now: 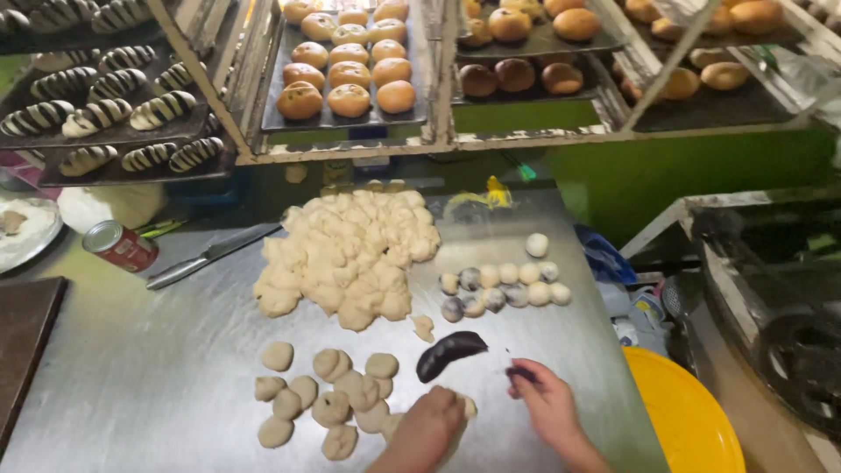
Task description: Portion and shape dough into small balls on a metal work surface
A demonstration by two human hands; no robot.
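Note:
My left hand (429,425) rests near the front edge of the steel table (158,368), fingers curled over a pale dough piece (469,406). My right hand (550,405) pinches a small bit of dark purple filling (519,373) just to the right. A dark purple filling roll (449,350) lies on the table right above both hands. Several flattened dough rounds (333,396) lie to the left of my left hand. A big heap of cut dough pieces (350,254) sits mid-table. Several filled dough balls (504,285) are lined up to its right.
A knife (206,257) and a red can (120,246) lie at the table's left. Racks behind hold trays of baked buns (346,74) and striped rolls (105,109). A yellow basin (683,412) stands off the right edge. A dark board (22,337) sits at left.

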